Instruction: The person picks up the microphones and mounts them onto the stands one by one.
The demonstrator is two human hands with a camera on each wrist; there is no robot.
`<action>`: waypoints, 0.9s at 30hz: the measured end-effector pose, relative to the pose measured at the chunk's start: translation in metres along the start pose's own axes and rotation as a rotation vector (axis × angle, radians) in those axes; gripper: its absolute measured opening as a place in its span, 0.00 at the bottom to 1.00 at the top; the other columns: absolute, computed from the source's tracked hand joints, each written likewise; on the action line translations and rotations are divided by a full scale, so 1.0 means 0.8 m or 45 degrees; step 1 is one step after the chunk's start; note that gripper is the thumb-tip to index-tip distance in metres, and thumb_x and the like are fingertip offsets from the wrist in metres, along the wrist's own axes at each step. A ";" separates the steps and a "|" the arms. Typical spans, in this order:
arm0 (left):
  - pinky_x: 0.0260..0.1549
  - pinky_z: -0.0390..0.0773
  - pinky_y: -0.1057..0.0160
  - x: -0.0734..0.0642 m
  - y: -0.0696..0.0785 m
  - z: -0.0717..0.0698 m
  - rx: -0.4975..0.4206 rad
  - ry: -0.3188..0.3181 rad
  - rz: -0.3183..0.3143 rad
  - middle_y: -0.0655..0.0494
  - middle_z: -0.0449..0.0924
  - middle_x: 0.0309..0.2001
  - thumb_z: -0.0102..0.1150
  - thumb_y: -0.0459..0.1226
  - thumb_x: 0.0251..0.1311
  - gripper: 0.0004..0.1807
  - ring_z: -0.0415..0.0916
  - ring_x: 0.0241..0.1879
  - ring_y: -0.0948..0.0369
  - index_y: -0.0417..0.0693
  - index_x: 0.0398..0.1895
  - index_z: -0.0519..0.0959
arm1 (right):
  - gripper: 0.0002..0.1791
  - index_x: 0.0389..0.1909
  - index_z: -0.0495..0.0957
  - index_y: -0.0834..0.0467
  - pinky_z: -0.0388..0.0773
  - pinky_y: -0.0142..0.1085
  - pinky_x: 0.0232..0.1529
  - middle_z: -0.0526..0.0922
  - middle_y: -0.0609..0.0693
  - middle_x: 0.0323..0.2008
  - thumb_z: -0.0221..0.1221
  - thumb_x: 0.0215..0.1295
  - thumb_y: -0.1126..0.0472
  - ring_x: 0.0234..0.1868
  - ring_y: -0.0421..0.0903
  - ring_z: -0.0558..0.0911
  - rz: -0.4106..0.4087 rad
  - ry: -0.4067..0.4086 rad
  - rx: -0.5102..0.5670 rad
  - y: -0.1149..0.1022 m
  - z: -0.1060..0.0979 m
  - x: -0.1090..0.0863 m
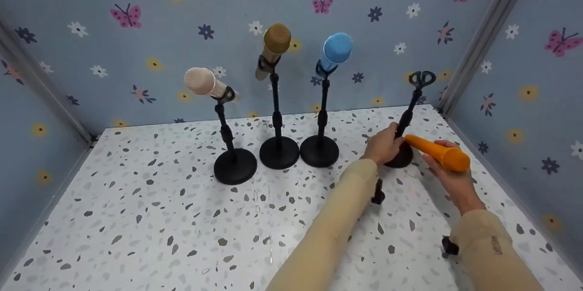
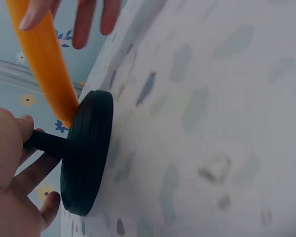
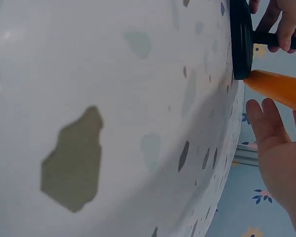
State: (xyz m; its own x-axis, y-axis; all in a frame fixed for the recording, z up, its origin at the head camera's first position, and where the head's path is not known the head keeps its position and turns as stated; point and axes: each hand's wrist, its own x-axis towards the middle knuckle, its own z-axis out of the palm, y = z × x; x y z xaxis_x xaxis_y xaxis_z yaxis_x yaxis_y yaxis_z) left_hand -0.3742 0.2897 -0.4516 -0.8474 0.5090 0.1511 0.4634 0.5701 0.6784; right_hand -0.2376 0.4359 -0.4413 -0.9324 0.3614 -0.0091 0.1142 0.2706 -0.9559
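My left hand (image 1: 383, 144) grips the pole of the rightmost black microphone stand (image 1: 408, 115), low down near its round base (image 2: 89, 153). The clip (image 1: 422, 79) at the top of that stand holds nothing. In my right hand (image 1: 455, 186) is an orange microphone (image 1: 437, 152), slanted, its thick head toward me. Its thin end reaches close to the stand's base; the right wrist view shows that end (image 3: 266, 84) beside the base's rim, and I cannot tell whether they touch.
Left of my hands stand three more black stands, holding a pale pink microphone (image 1: 202, 82), a gold microphone (image 1: 276, 40) and a blue microphone (image 1: 336, 50). Flowered panels (image 1: 150, 40) wall the speckled tabletop (image 1: 159, 218) at the back and sides.
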 end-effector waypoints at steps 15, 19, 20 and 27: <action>0.54 0.77 0.65 -0.046 -0.029 -0.036 0.163 -0.069 0.148 0.61 0.82 0.53 0.52 0.45 0.77 0.13 0.80 0.52 0.63 0.55 0.59 0.71 | 0.37 0.73 0.63 0.57 0.68 0.43 0.68 0.68 0.54 0.67 0.62 0.70 0.45 0.65 0.48 0.70 -0.253 0.008 -0.137 -0.032 0.033 -0.003; 0.56 0.76 0.64 -0.067 -0.036 -0.052 0.204 -0.090 0.164 0.60 0.81 0.55 0.52 0.45 0.77 0.16 0.79 0.55 0.63 0.55 0.63 0.69 | 0.34 0.71 0.64 0.63 0.65 0.50 0.70 0.70 0.56 0.64 0.61 0.73 0.50 0.61 0.42 0.73 -0.370 0.006 -0.165 -0.062 0.046 -0.018; 0.56 0.76 0.63 -0.072 -0.037 -0.054 0.212 -0.091 0.169 0.60 0.81 0.55 0.52 0.46 0.77 0.16 0.79 0.55 0.63 0.56 0.63 0.69 | 0.33 0.70 0.64 0.64 0.68 0.47 0.68 0.71 0.56 0.64 0.60 0.74 0.51 0.60 0.41 0.73 -0.399 0.007 -0.160 -0.065 0.048 -0.019; 0.51 0.79 0.61 -0.116 -0.043 -0.064 0.245 -0.068 0.233 0.58 0.82 0.52 0.52 0.46 0.77 0.16 0.81 0.51 0.60 0.54 0.62 0.70 | 0.31 0.71 0.62 0.57 0.75 0.37 0.62 0.71 0.51 0.62 0.57 0.75 0.46 0.62 0.46 0.76 -0.496 -0.008 -0.174 -0.058 0.045 -0.003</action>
State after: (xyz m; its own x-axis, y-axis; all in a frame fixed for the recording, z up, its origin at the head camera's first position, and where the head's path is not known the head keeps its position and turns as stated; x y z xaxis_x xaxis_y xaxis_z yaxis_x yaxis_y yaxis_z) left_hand -0.3249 0.1904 -0.4522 -0.7325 0.6453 0.2169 0.6527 0.5752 0.4931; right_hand -0.2528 0.3900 -0.4073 -0.9167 0.2033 0.3440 -0.2039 0.5024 -0.8403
